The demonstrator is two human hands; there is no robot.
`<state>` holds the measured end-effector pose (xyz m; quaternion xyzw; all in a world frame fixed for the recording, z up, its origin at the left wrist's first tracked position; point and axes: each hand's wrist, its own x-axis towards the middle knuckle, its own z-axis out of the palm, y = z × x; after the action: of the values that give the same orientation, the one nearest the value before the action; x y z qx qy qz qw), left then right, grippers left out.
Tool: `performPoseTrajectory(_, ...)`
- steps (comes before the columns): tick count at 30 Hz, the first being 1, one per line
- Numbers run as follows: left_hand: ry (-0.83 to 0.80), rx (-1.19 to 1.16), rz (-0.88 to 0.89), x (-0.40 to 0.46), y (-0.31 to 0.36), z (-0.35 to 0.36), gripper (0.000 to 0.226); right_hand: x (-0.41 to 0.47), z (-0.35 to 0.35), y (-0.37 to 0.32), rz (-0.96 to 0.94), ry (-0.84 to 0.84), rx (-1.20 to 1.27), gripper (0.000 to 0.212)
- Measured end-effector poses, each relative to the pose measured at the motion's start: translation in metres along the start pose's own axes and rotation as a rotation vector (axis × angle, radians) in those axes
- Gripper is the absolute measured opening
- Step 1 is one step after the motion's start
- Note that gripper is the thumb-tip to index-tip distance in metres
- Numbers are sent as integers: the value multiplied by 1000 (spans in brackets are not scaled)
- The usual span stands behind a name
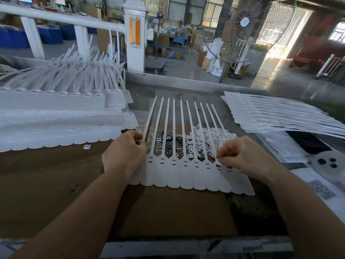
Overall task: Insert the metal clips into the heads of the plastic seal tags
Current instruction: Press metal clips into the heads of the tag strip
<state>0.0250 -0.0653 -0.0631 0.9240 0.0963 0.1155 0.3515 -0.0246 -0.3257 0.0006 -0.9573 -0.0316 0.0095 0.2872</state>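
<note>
Ten joined seal tags (186, 176) lie between left hand (124, 154) and right hand (246, 157).

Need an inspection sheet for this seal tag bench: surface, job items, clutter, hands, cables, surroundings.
Surface: brown cardboard sheet over a grey metal bench.
Job's things: joined strip of seal tags lying flat, tails pointing away; metal clips heaped beyond the heads, beside a heap of small white plastic pieces.
Clutter: tag stacks at left and right; one stray white piece; printed papers at right.
Hands: left hand grips the leftmost tail; right hand pinches at a tag head, item in its fingers too small to tell.
Cables: nothing seen.
Surroundings: white railing, standing fan, a seated person far back.
</note>
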Motion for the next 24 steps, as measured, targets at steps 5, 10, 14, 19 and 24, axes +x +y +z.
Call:
performPoseTrajectory(5,-9,-4,7,0,-1,1,24,-1,-1,0,8,-17,-37,15)
performPoseTrajectory(10,-25,-14,7,0,0,0,23,2,1,-1,28,-77,-43,11)
performPoseTrajectory(14,-17,-8,1,-1,1,-1,23,5,0,1,60,-93,-23,14)
performPoseTrajectory(19,-11,0,-6,-2,1,-2,25,8,1,2,150,-84,21,10)
performPoseTrajectory(24,-22,6,2,-3,1,-2,27,12,1,-2,271,-89,81,7)
